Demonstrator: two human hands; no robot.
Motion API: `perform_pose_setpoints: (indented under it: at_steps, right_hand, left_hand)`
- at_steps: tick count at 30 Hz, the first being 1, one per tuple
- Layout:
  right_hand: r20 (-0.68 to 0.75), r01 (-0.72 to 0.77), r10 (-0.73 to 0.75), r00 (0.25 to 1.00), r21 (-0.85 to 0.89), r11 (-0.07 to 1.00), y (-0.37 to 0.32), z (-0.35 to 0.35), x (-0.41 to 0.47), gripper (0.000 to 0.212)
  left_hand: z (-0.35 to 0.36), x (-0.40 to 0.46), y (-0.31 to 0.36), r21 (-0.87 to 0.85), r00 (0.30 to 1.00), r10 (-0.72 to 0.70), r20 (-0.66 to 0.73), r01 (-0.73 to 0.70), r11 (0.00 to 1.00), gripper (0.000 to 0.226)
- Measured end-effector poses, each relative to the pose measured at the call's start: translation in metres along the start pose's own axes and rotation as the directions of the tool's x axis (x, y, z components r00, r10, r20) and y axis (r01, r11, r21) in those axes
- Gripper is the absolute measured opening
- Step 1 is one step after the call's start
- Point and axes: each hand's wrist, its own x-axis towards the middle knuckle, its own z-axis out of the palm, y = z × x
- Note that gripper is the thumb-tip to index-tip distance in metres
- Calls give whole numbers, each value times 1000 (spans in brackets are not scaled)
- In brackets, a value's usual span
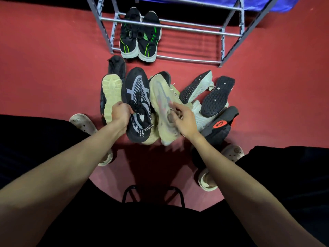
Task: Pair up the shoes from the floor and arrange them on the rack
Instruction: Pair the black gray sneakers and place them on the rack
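A heap of loose shoes lies on the red floor in front of a metal shoe rack point(187, 31). My left hand point(121, 111) grips a black-and-grey sneaker point(137, 93) by its laces and collar. My right hand point(183, 120) holds a cream sneaker point(160, 93) turned sole-up beside it. A pair of black sneakers with green stripes point(140, 36) stands side by side on the rack's lowest shelf, at its left end.
To the left lies a black shoe with its pale sole up point(111, 97). To the right are a white sneaker point(197, 88), a black-soled shoe point(218, 95) and a black shoe with an orange logo point(220, 125). My clog-clad feet point(83, 123) flank the heap.
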Motion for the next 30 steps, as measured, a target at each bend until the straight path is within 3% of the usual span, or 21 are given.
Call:
perform_pose_setpoints:
  at_steps: [2,5,7,10,14,18,21,25,27,29,30]
  right_hand:
    - [-42,-11,6,999,-106,994,16,-12,-10,37]
    - [-106,-149,129,986,-201,968,42,-23,-34,33]
    - [-158,-244,208,965,-266,933,57,-30,-50,26]
    - [-241,-385,320,916,-307,870,78,-44,-72,20]
    - [-260,-632,582,771,-202,748,114,-62,-86,27]
    - [-130,-800,794,594,11,600,147,-69,-91,37]
    - [-48,-840,840,541,26,542,161,-63,-91,44]
    - [-5,-874,889,459,179,452,163,-50,-83,89]
    - [8,-881,916,401,277,383,168,-44,-78,100]
    - [11,-882,919,394,285,375,179,-43,-78,94]
    - [45,-877,911,411,294,381,179,-47,-79,80]
  left_hand:
    - [2,-5,3,12,999,37,-39,-36,999,23]
    - [10,-15,5,31,997,73,-6,-72,997,18]
    - [18,-19,1,40,995,84,54,-86,995,40]
    - [35,-28,-9,97,984,93,150,-108,989,16]
    - [63,-51,-8,195,957,98,274,-155,968,14]
    - [93,-44,-13,233,930,57,362,-150,961,21]
    - [106,-42,-19,268,921,43,387,-157,951,23]
    - [112,-44,-33,274,923,1,385,-116,955,23]
    - [112,-41,-42,261,929,-23,369,-80,962,26]
    - [110,-39,-48,254,931,-41,362,-57,965,24]
    - [109,-40,-49,248,931,-50,361,-44,968,24]
